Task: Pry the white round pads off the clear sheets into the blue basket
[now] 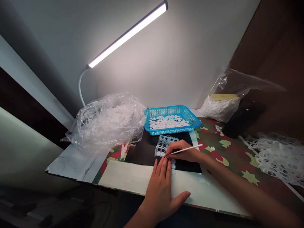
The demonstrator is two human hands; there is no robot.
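Observation:
My left hand (163,186) lies flat with fingers stretched out on a pale strip at the table's near edge, fingertips touching the near end of a clear perforated sheet (164,145) with round holes and white discs. My right hand (184,151) pinches a thin white stick (187,149), its tip at the sheet next to my left fingertips. The sheet rests on a black mat (142,152).
A blue basket (171,111) of several white discs stands behind the sheet. A crumpled clear plastic bag (106,120) sits left, another bag of white pieces (220,104) back right, punched-out sheets (275,155) at far right. A lit desk lamp (128,33) hangs overhead.

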